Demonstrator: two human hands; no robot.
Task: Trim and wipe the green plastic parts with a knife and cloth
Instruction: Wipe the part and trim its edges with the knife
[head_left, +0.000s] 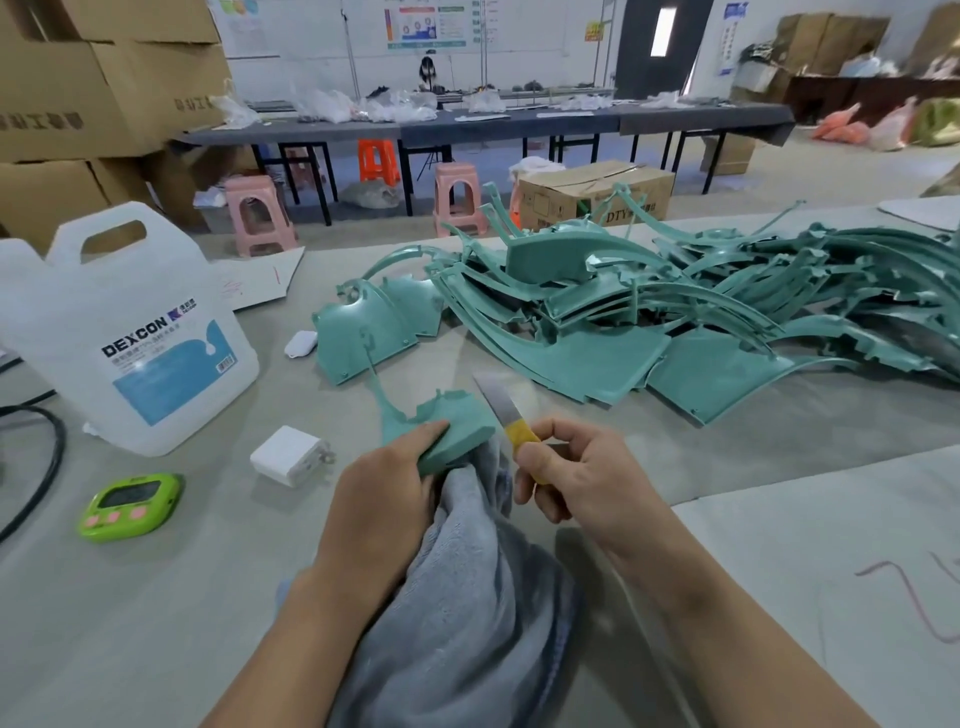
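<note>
A small matte teal-green plastic part (457, 426), thin stem pointing away, is held by the left grip (384, 493) against a crumpled grey cloth (457, 571) above the grey surface (208, 597); a yellow-handled steel knife (501, 402) is clasped in the right grip (576, 483), blade just beside the part.

jug (124, 332) left of parts pile (649, 322) (timer (130, 506) before the jug).

Both bare forearms angle in from the bottom edge, left hand (382, 491) gripping a green plastic part (460, 423) and grey cloth (467, 571), thumb on top, right hand (576, 483) just beside it, fingers curled round a yellow-handled knife (511, 418), blade pointing away.
</note>
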